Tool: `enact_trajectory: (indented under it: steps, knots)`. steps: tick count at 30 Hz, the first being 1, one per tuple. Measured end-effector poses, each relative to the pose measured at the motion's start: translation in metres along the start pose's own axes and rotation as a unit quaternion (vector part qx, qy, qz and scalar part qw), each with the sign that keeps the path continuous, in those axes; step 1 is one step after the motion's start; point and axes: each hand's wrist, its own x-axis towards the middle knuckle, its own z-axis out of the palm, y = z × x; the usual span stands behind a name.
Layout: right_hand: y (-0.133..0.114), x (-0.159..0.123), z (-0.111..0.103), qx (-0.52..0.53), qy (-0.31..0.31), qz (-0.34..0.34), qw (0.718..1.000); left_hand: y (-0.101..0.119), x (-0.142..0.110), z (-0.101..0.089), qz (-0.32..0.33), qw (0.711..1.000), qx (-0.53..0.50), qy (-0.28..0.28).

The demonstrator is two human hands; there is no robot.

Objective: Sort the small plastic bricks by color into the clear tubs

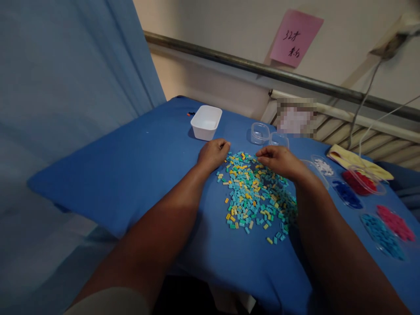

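A spread of small toy building bricks (246, 192) in teal, green and yellow lies loose on the blue-covered table (157, 162). My left hand (214, 154) rests at the pile's far left edge, just in front of a white tub (206, 124). Its fingers are curled together, and whatever they hold is hidden. Over the far right part of the bricks is my right hand (277, 159), with thumb and fingertips pinched. Anything between those fingertips is too small to make out.
Two clear plastic cups (260, 133) stand behind the pile. On the right are dishes of white pieces (323, 167), dark blue pieces (347, 194), red pieces (359, 182), pink pieces (395, 223) and blue pieces (382, 236). A yellow cloth (359, 162) lies by the radiator.
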Motion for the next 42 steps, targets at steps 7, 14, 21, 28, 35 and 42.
enact_trajectory:
  steps: [7,14,21,28,35,42]
  knots:
    - [0.01,0.0,0.003,0.053,-0.025,0.017,0.998,0.001,0.0,-0.001,-0.005,1.0,-0.002,-0.003]
    - [-0.005,0.003,0.017,-0.131,-0.041,-0.02,0.99,-0.004,0.001,0.003,0.002,1.0,0.001,0.007]
    - [-0.017,-0.002,0.016,-0.198,-0.041,-0.015,0.979,-0.003,0.002,0.002,-0.001,1.0,0.004,0.001]
    - [0.012,-0.041,-0.048,-0.217,0.1,0.003,0.971,-0.003,0.002,0.0,0.006,1.0,-0.007,-0.004]
    - [0.056,-0.086,-0.095,-0.295,0.144,0.115,0.938,-0.003,0.005,0.0,0.007,1.0,0.011,0.0]
    - [-0.004,-0.066,-0.007,-0.093,0.038,-0.189,0.977,-0.003,0.006,0.0,0.012,1.0,0.008,-0.001]
